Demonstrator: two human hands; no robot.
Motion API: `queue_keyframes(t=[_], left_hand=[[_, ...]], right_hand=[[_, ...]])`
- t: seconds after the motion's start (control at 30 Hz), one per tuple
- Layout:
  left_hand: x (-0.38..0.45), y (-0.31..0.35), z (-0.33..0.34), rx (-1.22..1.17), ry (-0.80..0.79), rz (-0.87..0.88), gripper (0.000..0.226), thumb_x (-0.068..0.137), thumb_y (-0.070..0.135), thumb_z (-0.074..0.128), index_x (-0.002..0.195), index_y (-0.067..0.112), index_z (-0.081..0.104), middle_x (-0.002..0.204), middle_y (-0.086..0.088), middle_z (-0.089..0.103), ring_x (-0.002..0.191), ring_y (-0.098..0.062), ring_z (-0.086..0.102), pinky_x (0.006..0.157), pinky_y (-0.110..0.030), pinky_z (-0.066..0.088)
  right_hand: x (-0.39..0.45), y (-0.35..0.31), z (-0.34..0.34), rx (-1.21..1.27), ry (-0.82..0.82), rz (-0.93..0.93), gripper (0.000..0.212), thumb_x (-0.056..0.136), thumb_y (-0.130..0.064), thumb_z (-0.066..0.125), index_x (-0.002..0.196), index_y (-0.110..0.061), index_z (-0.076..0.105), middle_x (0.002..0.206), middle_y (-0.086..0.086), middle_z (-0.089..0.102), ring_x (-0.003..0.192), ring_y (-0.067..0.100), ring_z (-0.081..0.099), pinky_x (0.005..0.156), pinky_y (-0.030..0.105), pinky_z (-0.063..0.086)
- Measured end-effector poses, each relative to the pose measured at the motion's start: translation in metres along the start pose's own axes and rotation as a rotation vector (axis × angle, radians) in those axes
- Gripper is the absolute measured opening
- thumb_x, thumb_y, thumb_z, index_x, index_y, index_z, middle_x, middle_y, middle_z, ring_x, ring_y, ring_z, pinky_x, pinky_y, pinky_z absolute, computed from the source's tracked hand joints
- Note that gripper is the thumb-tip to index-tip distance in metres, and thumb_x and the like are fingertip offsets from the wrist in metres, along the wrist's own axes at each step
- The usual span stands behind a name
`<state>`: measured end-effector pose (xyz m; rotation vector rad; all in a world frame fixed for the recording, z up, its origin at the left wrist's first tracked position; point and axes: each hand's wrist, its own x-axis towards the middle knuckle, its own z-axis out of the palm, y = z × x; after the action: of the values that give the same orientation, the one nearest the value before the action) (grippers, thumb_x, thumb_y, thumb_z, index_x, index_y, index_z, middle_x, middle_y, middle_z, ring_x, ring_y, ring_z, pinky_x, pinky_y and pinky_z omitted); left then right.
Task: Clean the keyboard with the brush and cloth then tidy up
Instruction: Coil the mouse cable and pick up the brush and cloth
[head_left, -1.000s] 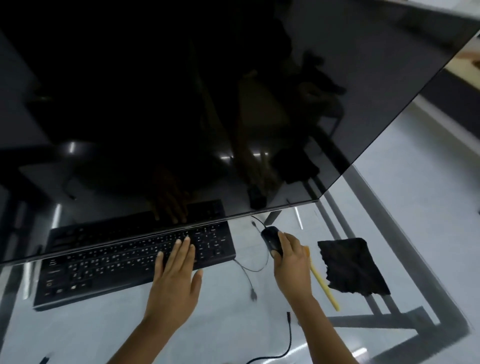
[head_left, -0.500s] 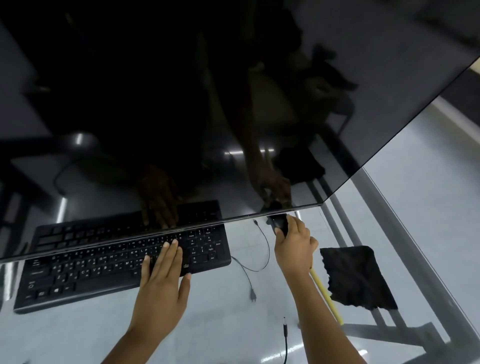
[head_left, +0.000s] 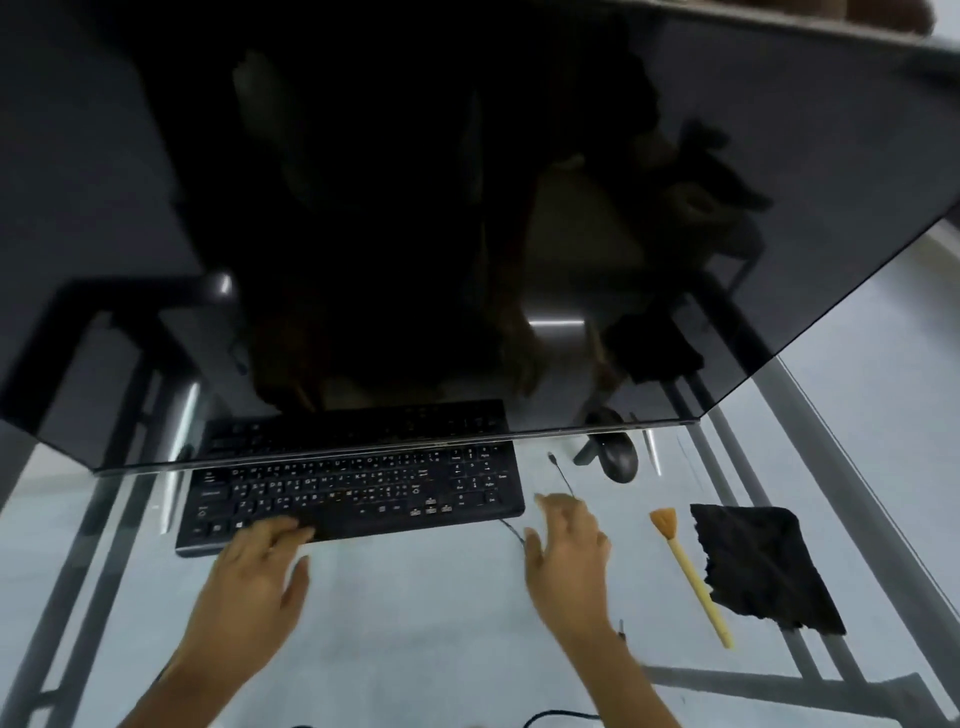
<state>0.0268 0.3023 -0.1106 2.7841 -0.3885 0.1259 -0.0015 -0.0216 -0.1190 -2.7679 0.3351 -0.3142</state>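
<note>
Keyboard (head_left: 353, 493) is touched by the open left hand (head_left: 254, 582); right hand (head_left: 566, 556) is open, empty; cable (head_left: 511, 530) could be snagged.

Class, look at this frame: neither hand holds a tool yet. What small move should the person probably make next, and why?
Probably reach the right hand rightwards to take the brush by its handle. It lies untouched on the glass desk beside the black cloth, the right hand is free and nearest it, and the left hand already rests on the keyboard front edge.

office desk | monitor (head_left: 467, 208) (dark), keyboard (head_left: 353, 493), mouse (head_left: 618, 460) | glass table (head_left: 415, 623)
</note>
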Motion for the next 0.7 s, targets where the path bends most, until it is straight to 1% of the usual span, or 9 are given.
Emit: queue_keyframes(t=[0.07, 0.13, 0.23, 0.3, 0.43, 0.5, 0.6, 0.67, 0.7], left_hand=[[-0.019, -0.032, -0.012, 0.064, 0.006, -0.085, 0.034, 0.083, 0.028, 0.05, 0.099, 0.005, 0.069, 0.098, -0.011, 0.061, 0.085, -0.033, 0.061, 0.072, -0.048, 0.053], [-0.039, -0.057, -0.023, 0.127, -0.056, -0.232, 0.023, 0.075, 0.021, 0.07, 0.093, 0.005, 0.067, 0.091, -0.011, 0.059, 0.081, -0.036, 0.061, 0.065, -0.048, 0.052], [-0.067, -0.077, -0.035, 0.131, -0.204, -0.491, 0.033, 0.065, 0.022, 0.082, 0.088, 0.011, 0.061, 0.09, -0.009, 0.058, 0.086, -0.036, 0.06, 0.068, -0.045, 0.051], [-0.083, -0.082, -0.038, 0.073, -0.226, -0.563, 0.03, 0.065, 0.02, 0.081, 0.084, 0.015, 0.057, 0.09, -0.008, 0.06, 0.087, -0.035, 0.06, 0.071, -0.045, 0.05], [-0.098, -0.076, -0.039, -0.047, -0.122, -0.559, 0.022, 0.071, 0.018, 0.077, 0.079, 0.018, 0.056, 0.081, -0.003, 0.059, 0.074, -0.029, 0.061, 0.063, -0.039, 0.049], [-0.102, -0.074, -0.036, -0.038, -0.133, -0.438, 0.026, 0.069, 0.02, 0.08, 0.077, 0.018, 0.056, 0.073, 0.001, 0.057, 0.063, -0.022, 0.058, 0.053, -0.032, 0.045], [-0.102, -0.075, -0.033, 0.016, -0.188, -0.303, 0.036, 0.062, 0.007, 0.083, 0.065, 0.015, 0.049, 0.057, 0.003, 0.046, 0.047, -0.012, 0.039, 0.043, -0.023, 0.029], [-0.096, -0.072, -0.037, 0.022, -0.208, -0.302, 0.04, 0.07, 0.007, 0.078, 0.064, 0.018, 0.04, 0.055, 0.005, 0.04, 0.046, -0.009, 0.032, 0.041, -0.022, 0.024], [-0.09, -0.066, -0.041, -0.025, -0.201, -0.36, 0.038, 0.08, 0.011, 0.071, 0.067, 0.018, 0.037, 0.056, 0.007, 0.04, 0.046, -0.009, 0.034, 0.041, -0.025, 0.027]], right_hand=[[-0.018, -0.028, 0.013, 0.009, -0.056, -0.077, 0.045, 0.073, -0.016, 0.079, 0.116, -0.017, 0.065, 0.113, 0.006, 0.061, 0.095, 0.025, 0.064, 0.078, 0.041, 0.051], [-0.029, -0.057, 0.022, 0.035, -0.109, -0.112, 0.044, 0.076, -0.022, 0.075, 0.119, -0.021, 0.062, 0.118, 0.003, 0.059, 0.099, 0.022, 0.062, 0.081, 0.039, 0.051], [-0.037, -0.098, 0.03, 0.092, -0.134, -0.167, 0.041, 0.078, -0.023, 0.073, 0.118, -0.021, 0.063, 0.117, 0.002, 0.059, 0.101, 0.02, 0.062, 0.084, 0.036, 0.051], [-0.041, -0.125, 0.032, 0.133, -0.159, -0.202, 0.038, 0.08, -0.022, 0.07, 0.118, -0.02, 0.063, 0.118, 0.003, 0.059, 0.104, 0.021, 0.061, 0.086, 0.037, 0.05], [-0.05, -0.162, 0.034, 0.173, -0.176, -0.279, 0.036, 0.084, -0.024, 0.062, 0.119, -0.02, 0.062, 0.121, 0.001, 0.056, 0.105, 0.018, 0.058, 0.088, 0.035, 0.046], [-0.053, -0.172, 0.035, 0.188, -0.196, -0.294, 0.035, 0.085, -0.024, 0.06, 0.12, -0.02, 0.061, 0.122, 0.001, 0.055, 0.105, 0.019, 0.058, 0.089, 0.035, 0.046], [-0.06, -0.187, 0.032, 0.209, -0.238, -0.321, 0.035, 0.088, -0.022, 0.056, 0.123, -0.019, 0.06, 0.124, 0.002, 0.054, 0.111, 0.02, 0.055, 0.095, 0.035, 0.042], [-0.063, -0.199, 0.027, 0.271, -0.324, -0.3, 0.035, 0.094, -0.023, 0.051, 0.129, -0.02, 0.055, 0.128, -0.001, 0.05, 0.116, 0.018, 0.05, 0.101, 0.032, 0.038], [-0.063, -0.205, 0.023, 0.32, -0.389, -0.257, 0.036, 0.096, -0.024, 0.05, 0.131, -0.021, 0.052, 0.131, -0.003, 0.048, 0.118, 0.016, 0.048, 0.103, 0.03, 0.037]])
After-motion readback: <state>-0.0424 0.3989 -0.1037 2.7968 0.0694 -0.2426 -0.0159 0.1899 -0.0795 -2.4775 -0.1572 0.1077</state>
